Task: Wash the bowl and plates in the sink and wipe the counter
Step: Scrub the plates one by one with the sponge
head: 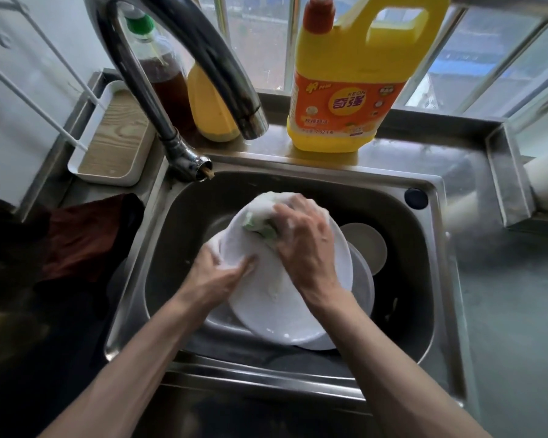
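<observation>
Mid-wash: left hand (217, 273) grips soapy round white plate (266, 295), right hand (301, 238) clutches green sponge (257, 227); other dishes, counter pending.

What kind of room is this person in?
Most likely a home kitchen. There is a steel sink with a tap, a yellow jug of dish soap behind it, and the right hand scrubs a soapy plate with a sponge.
</observation>
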Demonstrator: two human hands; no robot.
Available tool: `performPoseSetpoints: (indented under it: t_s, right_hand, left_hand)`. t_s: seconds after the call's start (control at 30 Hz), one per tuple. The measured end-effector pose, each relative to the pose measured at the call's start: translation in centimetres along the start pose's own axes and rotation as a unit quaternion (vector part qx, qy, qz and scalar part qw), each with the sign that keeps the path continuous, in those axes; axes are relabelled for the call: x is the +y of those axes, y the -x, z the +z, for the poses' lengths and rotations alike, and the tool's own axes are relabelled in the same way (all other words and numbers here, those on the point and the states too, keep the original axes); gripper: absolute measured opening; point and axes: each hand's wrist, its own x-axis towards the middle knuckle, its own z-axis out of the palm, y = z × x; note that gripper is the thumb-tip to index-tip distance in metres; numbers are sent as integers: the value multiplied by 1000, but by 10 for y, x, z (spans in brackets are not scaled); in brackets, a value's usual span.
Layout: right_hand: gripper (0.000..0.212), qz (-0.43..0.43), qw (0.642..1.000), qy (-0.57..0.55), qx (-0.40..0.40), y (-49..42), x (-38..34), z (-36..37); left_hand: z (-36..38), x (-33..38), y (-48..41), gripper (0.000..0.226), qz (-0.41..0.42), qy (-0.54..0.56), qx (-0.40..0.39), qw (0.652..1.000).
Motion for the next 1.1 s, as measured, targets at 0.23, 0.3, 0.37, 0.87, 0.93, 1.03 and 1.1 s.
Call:
performPoseSetpoints:
  t_s: [0.23, 0.3, 0.37, 0.87, 0.93, 1.03, 1.1]
  right_hand:
    - [24, 121, 991, 34, 35, 20, 17, -9]
    - [33, 128, 992, -11, 0, 19, 14, -8]
    - [28, 87, 995, -55, -15, 15, 7, -7]
    - [36, 147, 986, -22, 79, 3, 29, -8]
    - [30, 151, 985, -31, 78, 1, 30, -6]
    - [28, 93, 991, -96, 29, -2, 11, -4]
    - [31, 16, 991, -133, -2, -2, -9, -2]
  left_hand:
    - [-6, -9, 4, 37, -24, -14, 57, 998]
    - [-3, -8, 5, 34, -23, -19, 49, 998]
    - [2, -7, 4, 30, -7, -41, 41, 998]
    - [-10, -9, 6, 33, -8, -39, 67, 997]
    - [-11, -10, 4, 30, -8, -45, 64, 997]
    - [-8, -7, 4, 34, -6, -56, 30, 998]
    - [-6, -7, 3, 36, 0, -43, 11, 999]
